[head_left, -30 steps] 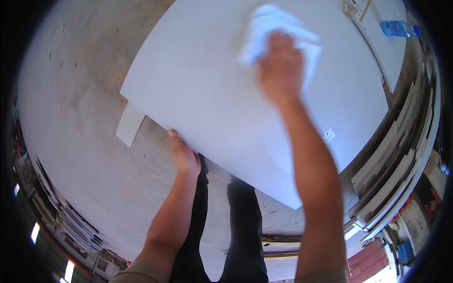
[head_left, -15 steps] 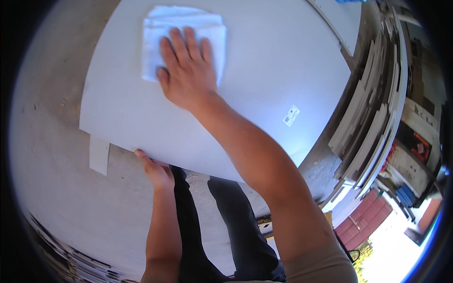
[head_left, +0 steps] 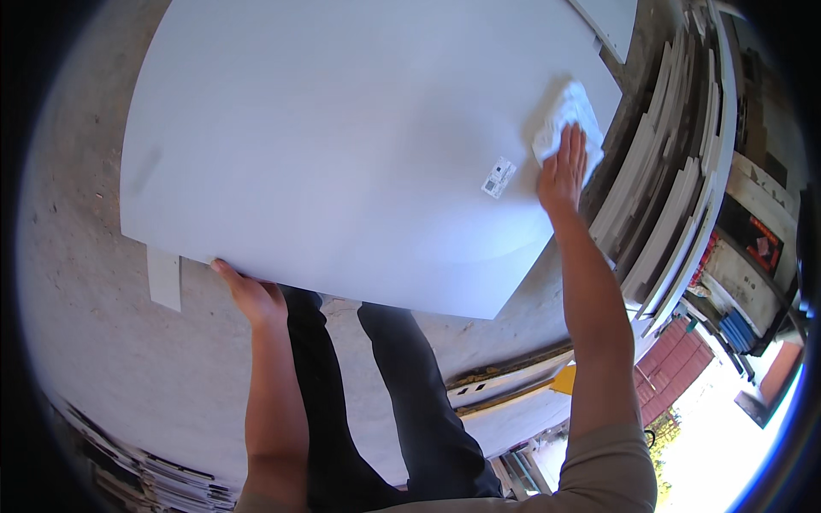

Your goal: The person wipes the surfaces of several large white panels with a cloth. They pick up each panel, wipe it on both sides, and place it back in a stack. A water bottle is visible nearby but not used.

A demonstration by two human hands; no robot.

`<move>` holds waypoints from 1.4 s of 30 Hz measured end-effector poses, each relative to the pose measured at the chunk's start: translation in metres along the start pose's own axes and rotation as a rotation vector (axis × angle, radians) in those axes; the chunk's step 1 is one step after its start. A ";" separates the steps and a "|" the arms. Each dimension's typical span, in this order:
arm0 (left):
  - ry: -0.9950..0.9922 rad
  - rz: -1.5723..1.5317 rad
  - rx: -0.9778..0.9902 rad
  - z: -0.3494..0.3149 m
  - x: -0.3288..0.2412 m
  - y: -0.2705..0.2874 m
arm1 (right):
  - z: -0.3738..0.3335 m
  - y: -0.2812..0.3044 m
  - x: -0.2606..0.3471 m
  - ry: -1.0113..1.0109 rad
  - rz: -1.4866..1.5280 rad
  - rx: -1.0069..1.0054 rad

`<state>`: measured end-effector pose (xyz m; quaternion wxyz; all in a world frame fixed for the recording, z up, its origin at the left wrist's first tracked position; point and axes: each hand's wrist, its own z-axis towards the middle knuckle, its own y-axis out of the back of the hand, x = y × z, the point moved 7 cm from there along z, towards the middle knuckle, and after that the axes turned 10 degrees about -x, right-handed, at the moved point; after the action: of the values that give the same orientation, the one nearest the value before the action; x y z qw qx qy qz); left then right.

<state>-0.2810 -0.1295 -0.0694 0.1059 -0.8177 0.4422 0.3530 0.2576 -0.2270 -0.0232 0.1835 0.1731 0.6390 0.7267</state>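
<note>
A large white board (head_left: 325,154) lies flat in front of me, its near edge above my legs. My left hand (head_left: 252,292) grips that near edge toward the left, thumb on top and fingers hidden underneath. Out by the board's right edge, my right hand (head_left: 563,175) holds a white cloth (head_left: 569,104) against the surface, fingers close together. The cloth is bunched up, and part of it sticks out past the fingers on the right. A small printed label (head_left: 498,177) sits on the board, left of the right hand.
Stacked pale boards and strips (head_left: 654,188) stand close along the right side. Another white panel (head_left: 611,26) shows at the far right corner. Below the near left edge, a narrow white piece (head_left: 165,278) pokes out. More stacked strips (head_left: 158,470) lie at the lower left on the concrete floor.
My right hand has swept the cloth from the board's far left area across to its right edge, and the cloth has bunched. My left hand keeps hold of the near edge.
</note>
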 end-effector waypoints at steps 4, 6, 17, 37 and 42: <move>-0.027 0.027 0.042 0.002 -0.001 -0.001 | -0.100 0.015 0.004 -0.037 0.035 0.022; -0.018 0.053 0.043 0.001 -0.002 0.000 | -0.146 0.024 0.036 -0.038 0.099 0.082; -0.011 0.046 0.004 -0.016 -0.011 -0.017 | -0.183 0.035 0.271 0.103 0.444 0.360; 0.038 -0.019 -0.018 0.003 -0.001 0.005 | 0.057 0.005 0.189 0.209 0.220 0.033; 0.086 0.097 0.048 0.002 -0.006 0.008 | 0.105 -0.003 0.168 0.189 0.141 -0.037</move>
<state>-0.2907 -0.1287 -0.0658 0.0893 -0.8070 0.4936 0.3117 0.1616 -0.0542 -0.0102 0.0739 0.1452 0.6262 0.7624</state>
